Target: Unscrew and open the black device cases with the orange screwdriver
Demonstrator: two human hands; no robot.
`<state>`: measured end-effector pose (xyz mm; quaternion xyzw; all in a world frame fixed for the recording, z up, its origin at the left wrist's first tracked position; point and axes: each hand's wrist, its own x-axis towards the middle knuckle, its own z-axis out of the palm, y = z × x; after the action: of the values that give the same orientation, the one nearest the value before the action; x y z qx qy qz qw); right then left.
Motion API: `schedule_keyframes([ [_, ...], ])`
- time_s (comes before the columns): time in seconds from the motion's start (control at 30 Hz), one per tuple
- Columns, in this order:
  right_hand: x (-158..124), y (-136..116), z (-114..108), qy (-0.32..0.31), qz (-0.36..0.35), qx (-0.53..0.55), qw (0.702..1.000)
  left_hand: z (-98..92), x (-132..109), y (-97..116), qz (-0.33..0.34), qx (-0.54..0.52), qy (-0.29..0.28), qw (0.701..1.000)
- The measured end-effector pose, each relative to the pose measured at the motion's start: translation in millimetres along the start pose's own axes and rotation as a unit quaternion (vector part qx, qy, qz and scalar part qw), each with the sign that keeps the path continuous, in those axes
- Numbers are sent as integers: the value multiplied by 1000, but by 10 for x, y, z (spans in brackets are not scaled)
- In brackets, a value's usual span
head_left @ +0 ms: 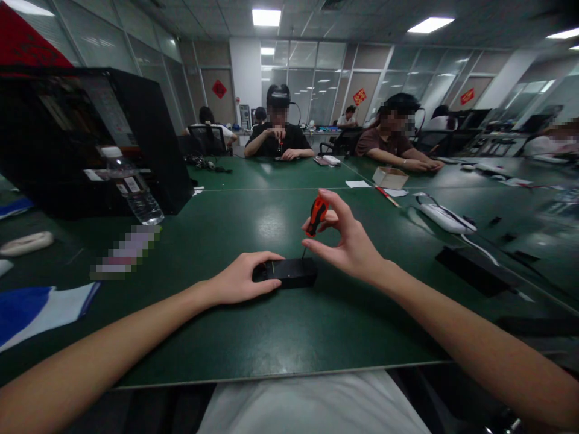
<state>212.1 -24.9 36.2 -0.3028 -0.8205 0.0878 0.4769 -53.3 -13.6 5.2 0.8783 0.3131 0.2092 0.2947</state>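
A black rectangular box-like device [296, 274] lies flat on the green table [253, 337] in front of me. My left hand [242, 277] grips its left end, thumb along the near side and fingers along the far side. Above the device's right end, my right hand [346, 238] holds a screwdriver [317, 215] by its red and black handle, between fingers and thumb. The thin shaft points down and its tip meets the top of the device. Whether the tip sits in a screw is too small to tell.
On the left stand a black computer case [149, 132] and a water bottle [136, 190]. A white power strip [446, 217] with its cable and a black flat piece [473, 271] lie on the right. A small box [389, 178] sits further back. Other people sit across the table.
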Motion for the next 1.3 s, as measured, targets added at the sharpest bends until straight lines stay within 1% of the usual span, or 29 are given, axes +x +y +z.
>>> schedule_keyframes([
  [0.07,8,37,-15,16,4,-30,999,0,2,2,-1,0,0,1000],
  [0.13,11,61,-29,26,7,-33,999,-1,3,1,-1,0,-1,1000],
  [0.27,8,70,-45,10,21,31,999,-2,0,-5,2,1,-2,1000],
  [0.37,7,97,-45,2,26,59,998,-2,0,-4,0,3,-6,1000],
  [0.47,3,164,-33,1,28,78,997,-3,0,-4,-5,3,-7,1000],
  [0.57,-3,215,-14,9,46,98,994,-4,-3,-8,-3,2,-6,1000],
  [0.67,-5,211,4,18,66,128,989,-7,-6,-11,3,5,-5,1000],
  [0.8,0,181,20,9,77,154,985,0,-4,-17,14,16,-5,1000],
  [0.9,3,182,33,11,77,155,985,5,-7,-42,28,41,-8,999],
  [1.0,0,176,46,11,79,172,982,-13,-15,-84,63,87,-16,994],
  [1.17,-9,136,59,-4,73,216,974,-86,-3,-145,130,201,-56,969],
  [1.3,-15,142,71,-1,63,216,974,-115,12,-165,148,229,-62,960],
])
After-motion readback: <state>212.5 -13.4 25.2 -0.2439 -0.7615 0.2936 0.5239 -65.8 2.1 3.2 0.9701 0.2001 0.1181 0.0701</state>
